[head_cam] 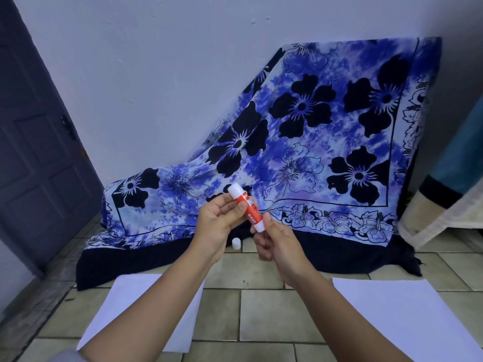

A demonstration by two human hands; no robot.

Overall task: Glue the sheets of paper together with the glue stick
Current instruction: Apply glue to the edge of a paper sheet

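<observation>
Tiled floor [261, 309] with blue flowery cloth [313, 126] draped behind, both hands up front gripping glue stick [247, 208], left hand [217, 223] round upper half, right hand [274, 241] pinching bottom end, loose white cap [236, 243] on floor, paper sheet [125, 304] near left edge, another sheet [407, 317] right

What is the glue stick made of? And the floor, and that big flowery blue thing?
The glue stick looks like smooth plastic: a glossy white tube with a red printed label. The floor seems to be glazed ceramic tile, pale squares with dark grout lines and a faint sheen. The flowery blue thing is thin cloth, probably cotton or similar; it drapes and folds softly.
</observation>
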